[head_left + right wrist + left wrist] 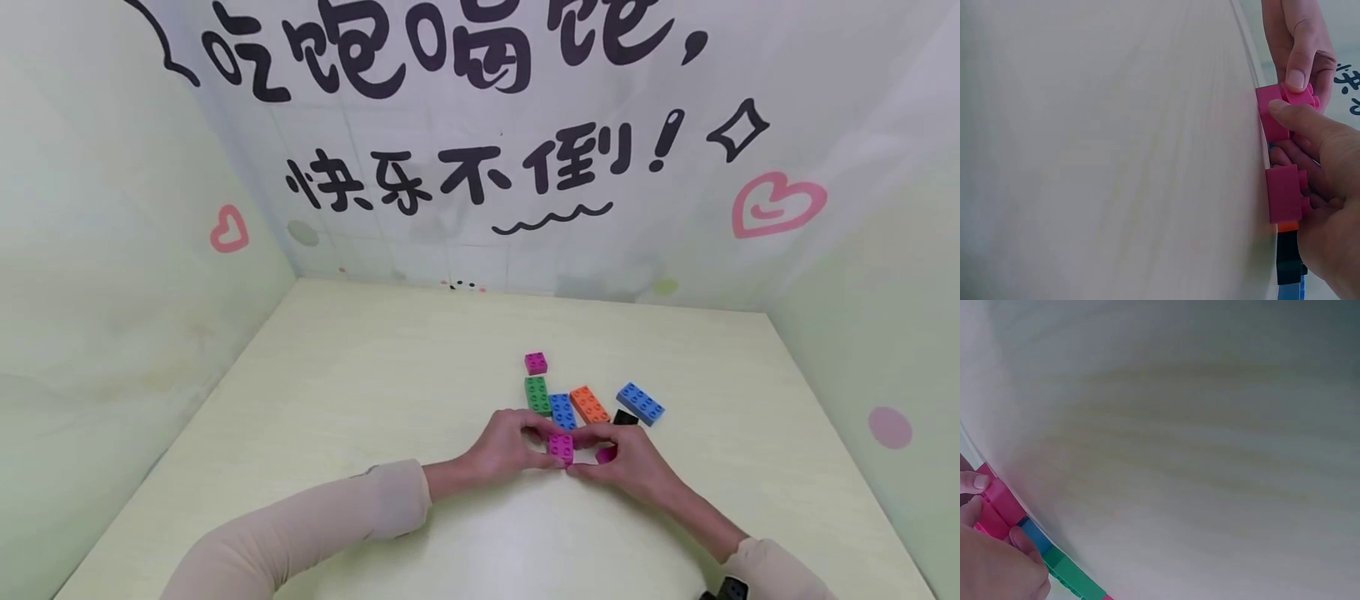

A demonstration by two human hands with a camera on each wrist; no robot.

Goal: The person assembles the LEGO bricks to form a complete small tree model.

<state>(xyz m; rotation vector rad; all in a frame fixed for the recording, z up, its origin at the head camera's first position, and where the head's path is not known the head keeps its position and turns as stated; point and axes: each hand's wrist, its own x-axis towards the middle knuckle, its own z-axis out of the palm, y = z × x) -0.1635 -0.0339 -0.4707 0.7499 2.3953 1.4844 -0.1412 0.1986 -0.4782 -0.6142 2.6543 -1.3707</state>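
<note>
Two pink toy building bricks (561, 448) sit one on the other on the tabletop, between both hands. My left hand (501, 450) pinches the upper pink brick (1300, 97) from the left, between thumb and fingers. From the other side, my right hand (630, 460) holds the lower pink brick (1270, 111), its thumb lying on that brick's side. Another pink brick (1284, 194) stands by the right palm, mostly hidden by that hand in the head view. Just beyond the fingertips lie a blue brick (562, 411) and a green brick (537, 395).
An orange brick (589, 405), a black brick (626, 417) and a second blue brick (641, 402) lie beyond the right hand. A small pink brick (536, 363) is farthest back. Black pieces (731, 589) show by the right sleeve. Printed walls (480, 250) enclose the table.
</note>
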